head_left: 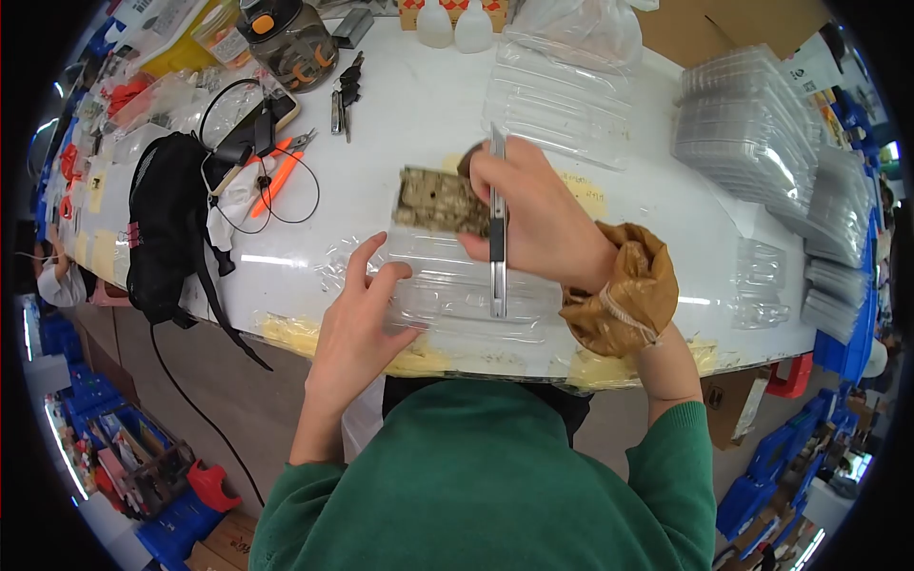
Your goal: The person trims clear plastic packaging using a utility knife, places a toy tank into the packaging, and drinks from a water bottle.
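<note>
My right hand (pixel 543 214) is closed around a utility knife (pixel 498 276) with a silver body and a black section. The same hand also grips the end of a small camouflage-patterned block (pixel 436 201), slightly blurred, with a dark hole in its face. Below it lies a clear plastic blister tray (pixel 457 290) with long moulded grooves. At the tray's left end is my left hand (pixel 357 319), fingers spread and curved, with nothing held between them. Whether its fingertips press on the tray I cannot tell.
Stacked clear trays (pixel 747 133) stand at the right, another clear tray (pixel 562 105) at the back. On the left are a black pouch (pixel 171 224), orange-handled pliers (pixel 276 181), a cable and plastic scraps (pixel 338 266). A dark bottle (pixel 286 48) and keys (pixel 345 100) sit farther back.
</note>
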The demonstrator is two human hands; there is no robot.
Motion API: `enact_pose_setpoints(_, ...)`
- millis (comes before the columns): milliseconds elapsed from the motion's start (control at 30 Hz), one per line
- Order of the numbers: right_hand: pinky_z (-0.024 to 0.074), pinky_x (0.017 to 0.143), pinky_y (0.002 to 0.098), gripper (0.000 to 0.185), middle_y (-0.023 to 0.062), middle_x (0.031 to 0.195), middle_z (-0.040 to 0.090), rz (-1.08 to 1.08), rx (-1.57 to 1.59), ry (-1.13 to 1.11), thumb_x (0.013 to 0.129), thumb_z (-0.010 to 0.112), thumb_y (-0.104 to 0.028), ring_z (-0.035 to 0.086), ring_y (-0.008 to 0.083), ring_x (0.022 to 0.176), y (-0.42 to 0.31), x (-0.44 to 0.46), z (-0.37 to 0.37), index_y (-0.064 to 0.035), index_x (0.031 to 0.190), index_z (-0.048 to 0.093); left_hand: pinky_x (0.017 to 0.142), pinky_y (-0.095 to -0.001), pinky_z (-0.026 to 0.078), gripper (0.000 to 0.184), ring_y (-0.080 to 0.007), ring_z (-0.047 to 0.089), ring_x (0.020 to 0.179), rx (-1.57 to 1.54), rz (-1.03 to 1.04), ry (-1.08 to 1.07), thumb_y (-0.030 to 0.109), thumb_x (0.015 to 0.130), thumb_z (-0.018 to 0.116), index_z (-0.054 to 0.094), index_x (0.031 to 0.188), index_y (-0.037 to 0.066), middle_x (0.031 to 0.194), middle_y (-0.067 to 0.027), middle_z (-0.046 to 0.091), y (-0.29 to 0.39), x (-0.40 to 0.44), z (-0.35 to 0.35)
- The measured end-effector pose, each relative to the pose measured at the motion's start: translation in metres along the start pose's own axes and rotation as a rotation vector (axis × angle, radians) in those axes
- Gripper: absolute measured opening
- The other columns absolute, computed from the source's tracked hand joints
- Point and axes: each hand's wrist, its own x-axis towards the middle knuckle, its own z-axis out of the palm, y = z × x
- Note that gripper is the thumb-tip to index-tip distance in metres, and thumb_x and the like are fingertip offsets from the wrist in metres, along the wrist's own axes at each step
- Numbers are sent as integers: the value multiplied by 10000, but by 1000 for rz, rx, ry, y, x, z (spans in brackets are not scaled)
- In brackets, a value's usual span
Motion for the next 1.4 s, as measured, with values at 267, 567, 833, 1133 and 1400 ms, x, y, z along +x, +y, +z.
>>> enact_pose_setpoints(267,419,724,338,400,73,760,523,-68,-204,-20,611,803,-143,480,262,729,53,74,34,-90,777,443,743,-320,495,555,-238,558,863,-106,58,43,58,584,847,538,1045,85,1472,-124,342,-3,-3,-3)
enact_pose_setpoints(567,443,834,339,484,92,1004,632,99,117,62,670,856,-154,608,298,1017,19,9,-37,-98,758,384,783,-302,466,506,-201,534,877,-261,236,129,114,586,887,565,974,79,1468,-162,343,-2,-1,-2)
enact_pose_setpoints(833,480,774,301,478,80,915,584,370,-56,557,711,838,-90,627,277,1093,-38,-112,-91,-109,747,362,783,-295,451,425,-182,516,867,-280,566,312,105,642,868,573,947,81,1478,-205,333,30,22,23)
enact_pose_setpoints(1133,453,687,214,401,198,1193,622,758,359,1033,756,710,35,559,133,716,-60,-188,-100,-126,744,343,914,-359,454,604,-236,540,1017,-424,809,54,63,658,834,537,1182,110,1495,-209,278,94,20,76)
enact_pose_setpoints(1400,384,628,199,352,102,1048,599,928,-155,854,805,693,-72,442,74,641,-28,-317,-281,-135,728,355,995,-412,414,699,-298,503,1164,-436,690,-11,19,662,769,488,1298,88,1480,-204,306,70,28,64)
